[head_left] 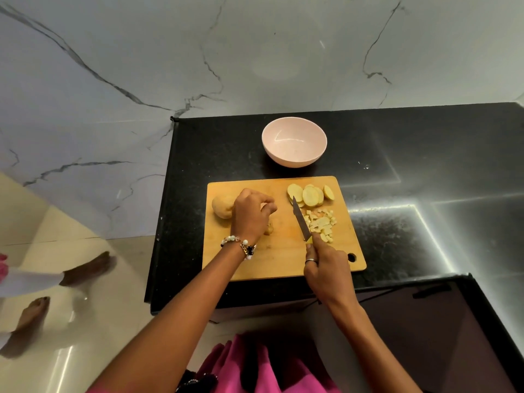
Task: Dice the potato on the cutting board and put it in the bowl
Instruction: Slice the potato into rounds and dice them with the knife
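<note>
A wooden cutting board (283,259) lies on the black counter. On its far right lie several potato slices (310,195), with a pile of diced potato (321,224) just below them. An uncut potato chunk (222,209) sits at the board's left. My left hand (251,215) hovers beside that chunk with fingers curled; a small potato piece (269,229) lies under it, and whether it holds anything is hidden. My right hand (326,268) grips a knife (300,219) whose blade points away, left of the dice. The pink bowl (294,141) stands beyond the board and holds nothing.
The black counter (411,180) ends at an edge just left of the board and at the near side. A marble wall rises behind. Another person's bare feet (88,268) stand on the tiled floor at the left.
</note>
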Motion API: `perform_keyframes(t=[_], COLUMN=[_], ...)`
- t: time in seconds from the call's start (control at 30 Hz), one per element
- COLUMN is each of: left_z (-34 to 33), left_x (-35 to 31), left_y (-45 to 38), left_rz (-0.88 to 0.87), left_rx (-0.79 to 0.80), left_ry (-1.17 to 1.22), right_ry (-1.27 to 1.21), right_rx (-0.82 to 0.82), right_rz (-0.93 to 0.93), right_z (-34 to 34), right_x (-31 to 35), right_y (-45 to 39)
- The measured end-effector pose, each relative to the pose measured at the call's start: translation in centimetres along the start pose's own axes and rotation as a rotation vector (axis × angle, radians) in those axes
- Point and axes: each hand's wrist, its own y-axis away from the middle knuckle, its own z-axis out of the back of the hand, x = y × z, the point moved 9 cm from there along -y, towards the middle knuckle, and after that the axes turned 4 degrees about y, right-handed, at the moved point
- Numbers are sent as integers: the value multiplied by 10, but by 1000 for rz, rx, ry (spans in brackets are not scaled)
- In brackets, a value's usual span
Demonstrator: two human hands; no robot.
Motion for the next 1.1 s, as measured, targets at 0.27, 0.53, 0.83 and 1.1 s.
perform_keyframes(t=[0.27, 0.53, 0.83, 1.1], left_z=[-17, -31, -30, -25], left_x=[21, 7, 17, 20], left_y=[34, 11, 11, 15], left_rz=[271, -38, -86, -75], left_rx=[39, 212, 161, 116], left_ry=[-298, -165, -98, -74], right_ry=[13, 82, 268, 322], right_rx=[13, 93, 140, 84], right_rz=[55, 122, 159, 177], right_z=[-5, -15, -47, -43], right_x=[2, 2, 11, 19], right_y=[-1, 1, 8, 6])
